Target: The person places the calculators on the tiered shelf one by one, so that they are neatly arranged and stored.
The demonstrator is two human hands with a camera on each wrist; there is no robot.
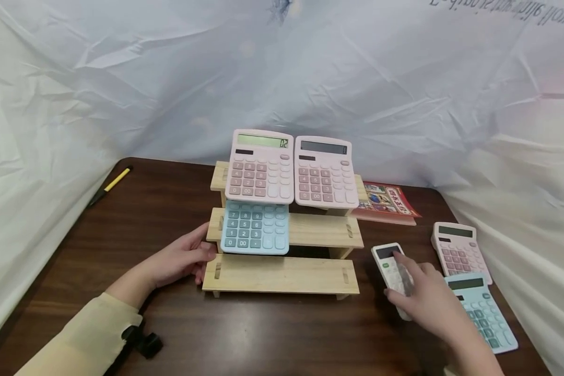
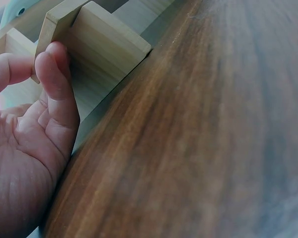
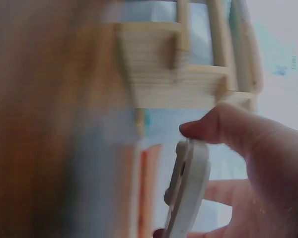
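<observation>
A three-tier wooden rack (image 1: 282, 274) stands mid-table. My left hand (image 1: 180, 261) is at its left side, and in the left wrist view the fingers (image 2: 54, 74) pinch the end of a board (image 2: 52, 25). My right hand (image 1: 430, 297) grips a white calculator (image 1: 389, 266) right of the rack, thumb on one edge and fingers at the other. In the right wrist view that calculator (image 3: 188, 188) shows edge-on, tilted up. Two pink calculators (image 1: 260, 167) stand side by side on the top tier. A blue calculator (image 1: 255, 230) leans on the middle tier, its top hidden behind a pink one.
Right of my right hand lie another pink calculator (image 1: 458, 248) and another blue calculator (image 1: 481, 313), the blue one overlapping the pink. Behind the rack is a red booklet (image 1: 390, 201). A yellow-and-black pen (image 1: 113, 183) lies far left. White sheeting (image 1: 169, 78) hangs around the table.
</observation>
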